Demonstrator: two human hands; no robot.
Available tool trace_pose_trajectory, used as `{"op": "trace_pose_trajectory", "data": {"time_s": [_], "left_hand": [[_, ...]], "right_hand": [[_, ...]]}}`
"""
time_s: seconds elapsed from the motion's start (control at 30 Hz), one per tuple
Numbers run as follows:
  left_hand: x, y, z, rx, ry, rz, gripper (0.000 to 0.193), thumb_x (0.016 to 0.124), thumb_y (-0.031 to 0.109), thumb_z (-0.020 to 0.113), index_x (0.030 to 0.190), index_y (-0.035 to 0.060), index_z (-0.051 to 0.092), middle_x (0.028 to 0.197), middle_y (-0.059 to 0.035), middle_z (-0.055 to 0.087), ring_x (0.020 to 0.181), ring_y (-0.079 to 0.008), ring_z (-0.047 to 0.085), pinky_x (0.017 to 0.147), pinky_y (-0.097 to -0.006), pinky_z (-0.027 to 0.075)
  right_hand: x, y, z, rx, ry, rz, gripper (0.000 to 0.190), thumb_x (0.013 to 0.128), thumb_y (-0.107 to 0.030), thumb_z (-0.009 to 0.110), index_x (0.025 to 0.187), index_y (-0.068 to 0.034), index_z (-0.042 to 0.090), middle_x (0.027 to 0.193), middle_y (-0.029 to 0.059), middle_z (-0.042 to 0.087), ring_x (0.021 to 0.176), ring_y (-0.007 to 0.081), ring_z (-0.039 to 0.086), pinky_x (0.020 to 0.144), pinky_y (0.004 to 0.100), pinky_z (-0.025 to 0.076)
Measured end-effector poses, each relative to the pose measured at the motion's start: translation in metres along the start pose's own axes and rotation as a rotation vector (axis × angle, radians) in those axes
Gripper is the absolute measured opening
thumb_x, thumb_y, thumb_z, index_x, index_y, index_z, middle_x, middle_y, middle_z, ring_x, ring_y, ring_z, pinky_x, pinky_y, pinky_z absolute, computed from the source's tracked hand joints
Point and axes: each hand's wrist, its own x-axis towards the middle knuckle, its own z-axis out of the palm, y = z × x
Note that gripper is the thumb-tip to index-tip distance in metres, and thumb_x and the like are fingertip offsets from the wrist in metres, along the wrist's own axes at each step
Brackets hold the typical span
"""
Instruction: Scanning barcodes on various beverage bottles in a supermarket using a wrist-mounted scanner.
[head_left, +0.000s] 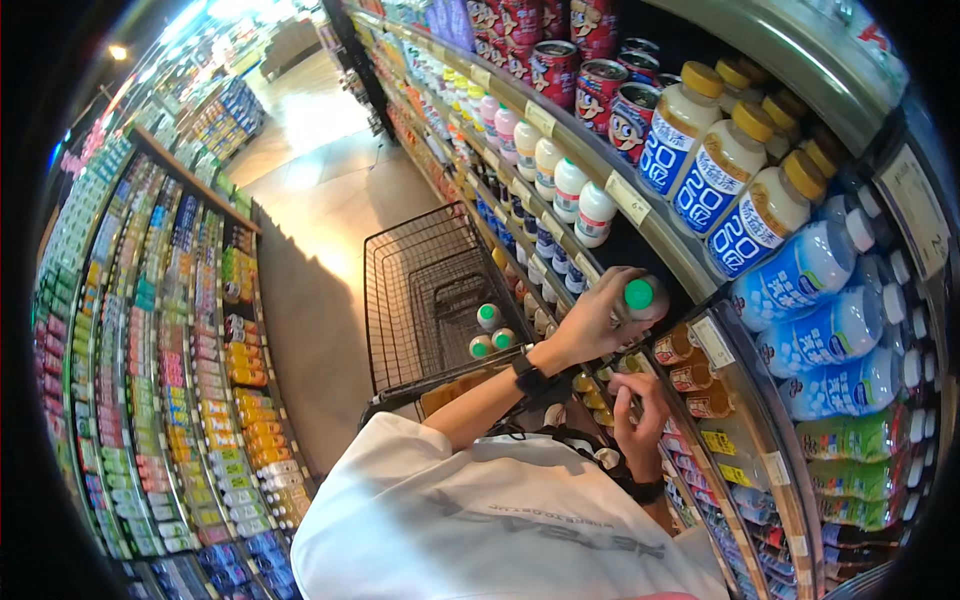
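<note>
My left hand (596, 311) is wrapped around a bottle with a green cap (639, 295), seen nearly from above. The hand is at the edge of the right-hand shelf, near a row of white bottles (595, 214), some of them green-capped. Lower down, my right hand (639, 412) holds nothing; its fingers are loosely bent and apart, in front of the shelving. Three green-capped bottles (502, 340) stand in a black wire shopping cart (420, 300) beyond my left forearm.
Red cans (601, 94), large gold-capped bottles (720, 176) and blue-labelled bottles (821, 300) fill the right shelving. Its price-tag rails (630, 199) stick out near my hands. Across the tiled aisle (300, 315) stands another stocked shelf unit (172, 345).
</note>
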Motion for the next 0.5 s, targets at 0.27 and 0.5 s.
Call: {"op": "trace_pose_trajectory", "data": {"time_s": [0.27,0.5], "left_hand": [[-0.043,0.026,-0.078,-0.466,0.115,-0.250,0.075,0.090,0.009,0.082,0.154,-0.0001,0.043,0.147,-0.0113,0.056,0.134,-0.0193,0.055,0.114,-0.0388,0.044],[-0.084,0.040,-0.137,-0.656,0.197,-0.309,0.075,0.099,0.024,0.073,0.159,-0.0005,0.036,0.153,-0.0155,0.050,0.140,-0.0244,0.050,0.119,-0.0438,0.037]], "right_hand": [[0.053,0.010,0.030,0.088,0.097,-0.118,0.075,0.086,-0.014,0.077,0.152,-0.001,0.042,0.152,0.0212,0.045,0.142,0.0335,0.044,0.119,0.0497,0.033],[0.088,0.008,0.086,1.039,-0.849,0.551,0.080,0.088,-0.026,0.082,0.153,-0.003,0.041,0.139,0.0145,0.059,0.129,0.0250,0.060,0.108,0.0401,0.048]]}}
